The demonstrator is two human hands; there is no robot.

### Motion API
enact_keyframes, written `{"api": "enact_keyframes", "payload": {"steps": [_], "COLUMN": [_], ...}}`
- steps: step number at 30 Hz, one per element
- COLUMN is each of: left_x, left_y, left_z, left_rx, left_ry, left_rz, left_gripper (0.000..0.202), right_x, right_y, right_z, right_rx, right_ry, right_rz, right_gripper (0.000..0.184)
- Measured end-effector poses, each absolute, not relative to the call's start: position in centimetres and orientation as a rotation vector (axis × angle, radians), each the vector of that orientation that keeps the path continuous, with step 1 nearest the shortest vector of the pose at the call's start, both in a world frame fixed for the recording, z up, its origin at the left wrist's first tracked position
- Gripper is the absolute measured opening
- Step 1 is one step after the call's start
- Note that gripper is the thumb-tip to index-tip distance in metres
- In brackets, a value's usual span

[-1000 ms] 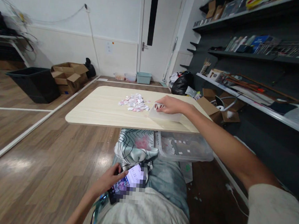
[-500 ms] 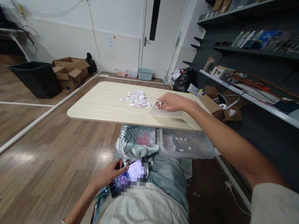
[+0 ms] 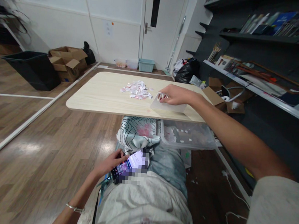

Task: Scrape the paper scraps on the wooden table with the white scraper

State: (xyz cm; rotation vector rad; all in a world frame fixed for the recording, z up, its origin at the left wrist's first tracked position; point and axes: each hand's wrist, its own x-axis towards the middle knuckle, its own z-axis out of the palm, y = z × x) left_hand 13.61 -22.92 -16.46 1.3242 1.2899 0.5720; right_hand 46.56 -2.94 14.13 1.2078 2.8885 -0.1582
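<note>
My right hand [image 3: 174, 94] is closed around the slotted grip of a white flat scraper [image 3: 167, 106], held on edge at the right part of the light wooden tabletop [image 3: 95, 95]. Left of it lies a loose heap of small white and pinkish paper scraps [image 3: 138, 89]. Down at my lap, my left hand [image 3: 111, 162] grips the left edge of a smartphone [image 3: 134, 161], one finger across its lit screen. Part of the screen is pixelated. A patterned cloth [image 3: 130, 131] with a pink stain lies over my leg under the table edge.
Beneath the table's right side sits a clear plastic bin [image 3: 188, 143] with some scraps in it. A black trash can [image 3: 32, 70] and cardboard boxes [image 3: 68, 63] stand at left. Dark shelving [image 3: 249, 47] lines the right, with an open carton [image 3: 216, 95] below.
The view has tipped downward slightly, so the table and lap appear higher. Both hands keep their holds, on the scraper and the smartphone, with little visible movement.
</note>
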Motion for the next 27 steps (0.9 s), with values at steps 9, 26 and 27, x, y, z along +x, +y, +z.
{"api": "enact_keyframes", "payload": {"steps": [9,26,27], "left_x": [12.5,12.6,12.6], "left_y": [-23.3,-23.1,-23.1], "left_z": [-13.8,-15.3,-15.3], "left_rx": [1.201,1.181,1.189], "left_ry": [1.201,1.163,1.162], "left_rz": [0.520,0.541,0.538], "left_gripper": [0.098,0.098,0.098], "right_x": [46.8,46.5,46.2], "right_y": [-5.2,-4.9,-5.3], "right_z": [14.4,14.4,14.4], "right_rx": [1.132,1.336,1.316], "right_ry": [2.880,2.806,2.812], "right_rz": [-0.254,-0.128,-0.123], "right_gripper": [0.024,0.007,0.007]}}
